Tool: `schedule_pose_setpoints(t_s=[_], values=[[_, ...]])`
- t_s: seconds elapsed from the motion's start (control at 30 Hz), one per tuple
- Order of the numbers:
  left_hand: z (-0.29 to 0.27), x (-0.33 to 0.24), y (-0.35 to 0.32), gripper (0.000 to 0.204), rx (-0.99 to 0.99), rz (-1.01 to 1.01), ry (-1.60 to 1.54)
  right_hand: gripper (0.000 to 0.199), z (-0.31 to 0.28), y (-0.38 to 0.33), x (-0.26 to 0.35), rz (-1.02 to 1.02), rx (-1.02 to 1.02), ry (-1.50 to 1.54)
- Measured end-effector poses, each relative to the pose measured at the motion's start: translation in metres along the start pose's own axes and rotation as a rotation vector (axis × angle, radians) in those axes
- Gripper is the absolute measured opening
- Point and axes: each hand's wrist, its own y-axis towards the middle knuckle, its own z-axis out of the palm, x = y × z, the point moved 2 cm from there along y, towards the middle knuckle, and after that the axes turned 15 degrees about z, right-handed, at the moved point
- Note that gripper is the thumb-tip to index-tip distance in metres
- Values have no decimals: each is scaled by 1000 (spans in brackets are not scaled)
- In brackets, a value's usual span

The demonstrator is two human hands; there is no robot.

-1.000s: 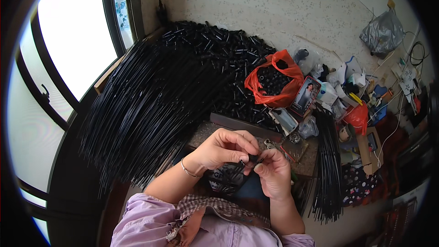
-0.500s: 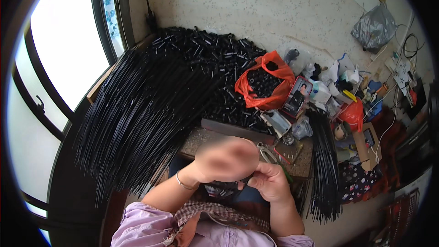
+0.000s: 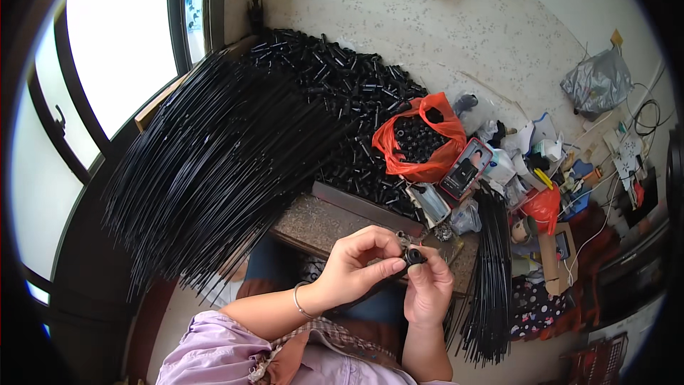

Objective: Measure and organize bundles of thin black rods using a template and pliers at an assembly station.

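Observation:
Between the fingertips of both hands is a small black round plastic part (image 3: pixel 413 256) with a dark hole in its end. My left hand (image 3: pixel 358 265) pinches it from the left, thumb along its near side. From the right, the thumb and fingers of my right hand (image 3: pixel 429 286) close on it too. Both hands are above the front edge of the speckled worktop (image 3: pixel 306 222), over my lap. A dark strand shows below my left hand; whether it joins the part I cannot tell. Just behind the fingers lies a small metal object, partly hidden.
Long thin black rods (image 3: pixel 214 178) fan out over the left side. Behind a low dark bar (image 3: pixel 367 207) is a heap of short black tubes (image 3: pixel 342 64). A red plastic bag (image 3: pixel 420 167) holds black parts, beside a phone (image 3: pixel 467 169). More rods (image 3: pixel 491 271) hang at right, near clutter.
The view has shifted. My left hand, blurred over before, now shows clearly, its fingertips meeting my right hand's at the black part. The phone's screen picture has changed.

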Motion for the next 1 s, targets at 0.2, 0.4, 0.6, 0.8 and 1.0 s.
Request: schedule_pose_setpoints(t_s=[0.2,0.4,0.6,0.8,1.0], values=[[5,-5,5,17,139,48,208,17,-6,-4,15,-94,-91,-255],[26,-24,12,25,282,366,706,12,-18,5,17,181,255,117],[22,-13,10,25,500,185,375,47,-10,1,25,86,222,-111],[28,-13,-11,46,422,-388,-303,80,-4,-1,36,119,219,-343],[29,-11,1,41,211,-327,-231,73,7,-11,77,-625,-24,-1060]])
